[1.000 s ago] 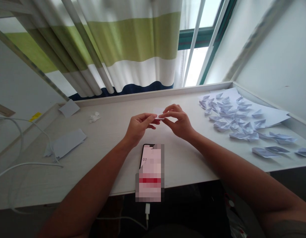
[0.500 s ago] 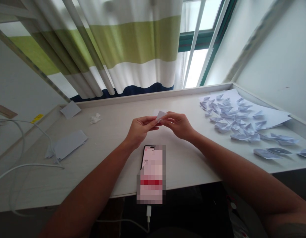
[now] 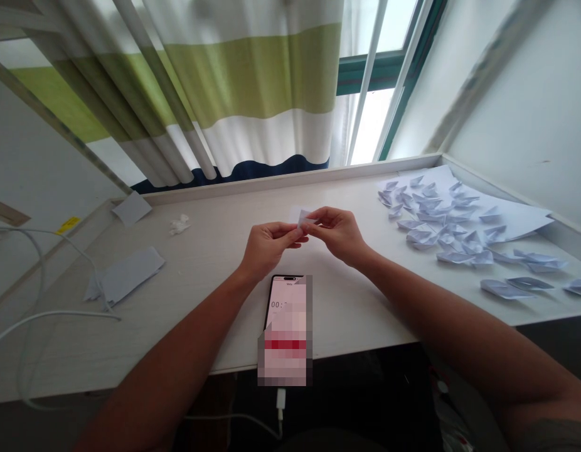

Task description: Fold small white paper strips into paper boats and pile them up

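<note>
Between my fingertips, above the middle of the desk, is a small folded piece of white paper (image 3: 305, 216). My left hand (image 3: 271, 245) pinches its left side with thumb and fingers. My right hand (image 3: 340, 232) grips it from the right, thumb low and fingers bent over the top. Much of the paper is hidden by my fingers. A phone (image 3: 287, 320) with a lit, partly blurred screen lies below my hands at the desk's front edge. Many folded paper boats (image 3: 441, 220) spread over the right side of the desk.
White sheets (image 3: 521, 220) lie under some of the boats. On the left are a stack of paper (image 3: 133, 274), a single square sheet (image 3: 132, 208) and a crumpled white scrap (image 3: 179, 225). A white cable (image 3: 59, 317) loops over the left edge; another cable plugs into the phone.
My right fingers have bent further over the paper, and less of its upright flap shows. My left hand keeps its pinch. The whole view has shifted slightly.
</note>
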### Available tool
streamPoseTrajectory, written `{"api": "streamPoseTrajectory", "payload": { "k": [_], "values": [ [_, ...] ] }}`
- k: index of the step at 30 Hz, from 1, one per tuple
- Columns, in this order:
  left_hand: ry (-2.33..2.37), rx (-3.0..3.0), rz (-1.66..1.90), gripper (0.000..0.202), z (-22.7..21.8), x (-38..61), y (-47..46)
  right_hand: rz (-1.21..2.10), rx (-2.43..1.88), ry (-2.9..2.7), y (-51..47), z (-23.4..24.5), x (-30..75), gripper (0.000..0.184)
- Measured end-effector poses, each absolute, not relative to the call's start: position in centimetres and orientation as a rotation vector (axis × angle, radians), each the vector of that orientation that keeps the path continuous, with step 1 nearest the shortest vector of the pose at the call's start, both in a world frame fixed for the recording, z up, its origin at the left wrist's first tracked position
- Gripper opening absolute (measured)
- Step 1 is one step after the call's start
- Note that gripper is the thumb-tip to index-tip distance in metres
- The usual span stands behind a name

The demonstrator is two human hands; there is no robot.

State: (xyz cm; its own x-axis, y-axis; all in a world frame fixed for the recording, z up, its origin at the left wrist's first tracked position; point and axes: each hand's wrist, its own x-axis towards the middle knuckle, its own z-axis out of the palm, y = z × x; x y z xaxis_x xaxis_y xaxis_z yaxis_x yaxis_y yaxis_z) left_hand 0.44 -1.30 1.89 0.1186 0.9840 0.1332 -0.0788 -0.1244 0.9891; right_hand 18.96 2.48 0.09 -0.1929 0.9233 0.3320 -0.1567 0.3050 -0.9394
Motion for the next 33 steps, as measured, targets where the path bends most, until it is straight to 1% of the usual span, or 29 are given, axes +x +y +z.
{"api": "streamPoseTrajectory", "payload": {
  "k": [5,11,19,23,28,33],
  "values": [
    [0.989,1.288,1.22,0.044,1.74,0.51,-1.15,1.203,-0.796,-1.367,2.21,0.15,18.9,0.043],
    [1.017,1.253,1.241,0.041,1.72,0.42,-0.95,1.25,-0.764,-1.381,2.32,-0.1,18.8,0.046],
    [1.038,1.285,1.292,0.035,1.65,0.4,-0.99,1.37,-0.771,-1.329,2.68,-0.17,19.26,0.058],
    [1.055,1.285,1.331,0.035,1.55,0.42,-0.83,1.362,-0.776,-1.352,2.86,0.03,19.52,0.062],
    [1.05,1.221,1.354,0.036,1.72,0.59,-0.9,1.328,-0.762,-1.313,2.58,0.37,19.29,0.054],
    [1.037,1.196,1.359,0.04,1.61,0.12,-0.46,1.366,-0.731,-1.298,2.37,0.26,19.01,0.048]
  ]
}}
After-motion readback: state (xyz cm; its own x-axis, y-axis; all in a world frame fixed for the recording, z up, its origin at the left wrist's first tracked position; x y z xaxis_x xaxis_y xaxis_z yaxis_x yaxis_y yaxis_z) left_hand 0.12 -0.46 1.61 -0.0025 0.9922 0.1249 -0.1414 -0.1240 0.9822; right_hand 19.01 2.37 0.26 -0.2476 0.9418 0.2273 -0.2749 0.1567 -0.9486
